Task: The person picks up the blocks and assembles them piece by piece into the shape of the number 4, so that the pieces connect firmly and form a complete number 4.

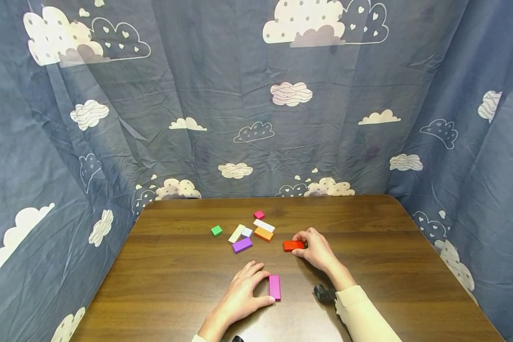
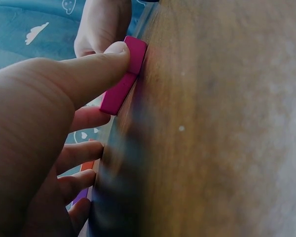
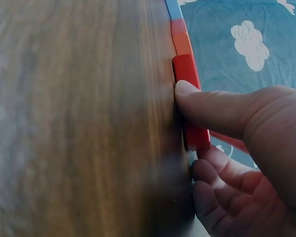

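My left hand (image 1: 244, 294) pinches a magenta block (image 1: 274, 288) lengthwise, thumb at its near end and index finger at its far end. The left wrist view shows the thumb (image 2: 96, 69) against one end of that block, the other fingers spread behind it at the tabletop. Farther forward and to the right, my right hand (image 1: 318, 251) holds a red block (image 1: 291, 246) with the thumb on its near side. In the right wrist view the red block (image 3: 187, 71) lies along the table, the remaining fingers curled beyond it.
Left of the red block lie an orange block (image 1: 263, 233), a white one (image 1: 264, 225), a purple one (image 1: 242, 245), a cream one (image 1: 236, 233) and a small pale blue one (image 1: 247, 232). Small green (image 1: 216, 231) and crimson (image 1: 259, 215) blocks sit nearby. A cloud-patterned curtain (image 1: 222, 104) surrounds the wooden table (image 1: 162, 285).
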Available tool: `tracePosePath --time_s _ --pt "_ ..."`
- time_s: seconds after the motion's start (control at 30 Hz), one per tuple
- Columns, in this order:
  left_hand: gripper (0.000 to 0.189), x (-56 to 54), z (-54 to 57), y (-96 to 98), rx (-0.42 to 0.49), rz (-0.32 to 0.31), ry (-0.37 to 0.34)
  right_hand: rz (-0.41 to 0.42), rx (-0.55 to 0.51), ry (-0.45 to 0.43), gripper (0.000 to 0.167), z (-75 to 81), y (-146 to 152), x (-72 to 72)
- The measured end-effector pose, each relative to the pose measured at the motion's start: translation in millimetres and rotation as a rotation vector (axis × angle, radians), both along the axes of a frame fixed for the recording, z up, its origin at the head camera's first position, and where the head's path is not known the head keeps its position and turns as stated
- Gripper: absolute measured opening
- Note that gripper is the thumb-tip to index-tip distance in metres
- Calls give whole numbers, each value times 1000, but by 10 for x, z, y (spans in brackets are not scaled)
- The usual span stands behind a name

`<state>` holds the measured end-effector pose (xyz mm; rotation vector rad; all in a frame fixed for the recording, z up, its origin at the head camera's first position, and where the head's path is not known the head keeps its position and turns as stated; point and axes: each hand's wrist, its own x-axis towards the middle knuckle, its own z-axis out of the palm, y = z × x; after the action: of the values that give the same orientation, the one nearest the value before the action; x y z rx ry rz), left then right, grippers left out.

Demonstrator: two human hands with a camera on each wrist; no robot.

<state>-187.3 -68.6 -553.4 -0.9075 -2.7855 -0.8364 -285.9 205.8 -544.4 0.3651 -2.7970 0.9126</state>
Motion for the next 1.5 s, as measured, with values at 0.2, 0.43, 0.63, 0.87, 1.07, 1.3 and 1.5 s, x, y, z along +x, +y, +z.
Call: tracePosePath --time_s 0.2,0.43,0.63,0.87,1.07,1.3,1.5 --pt "57 9 1 5 17 -9 12 6 2 1 31 29 -10 13" --pt "57 0 -7 2 9 -6 19 2 -63 -30 33 42 -18 7" --pt "57 1 -19 1 7 -2 4 -11 -154 -59 37 57 -18 11" --pt "56 2 -19 6 21 -6 0 -2 -354 -145 34 90 -10 11" --pt "56 -5 -15 7 19 -7 8 77 -593 -234 34 135 -22 -1" --pt "55 -24 -28 -2 11 -3 5 164 -668 -266 30 139 -4 -25" --pt "56 -27 -40 -11 16 -7 -6 194 -698 -279 34 236 -27 16"
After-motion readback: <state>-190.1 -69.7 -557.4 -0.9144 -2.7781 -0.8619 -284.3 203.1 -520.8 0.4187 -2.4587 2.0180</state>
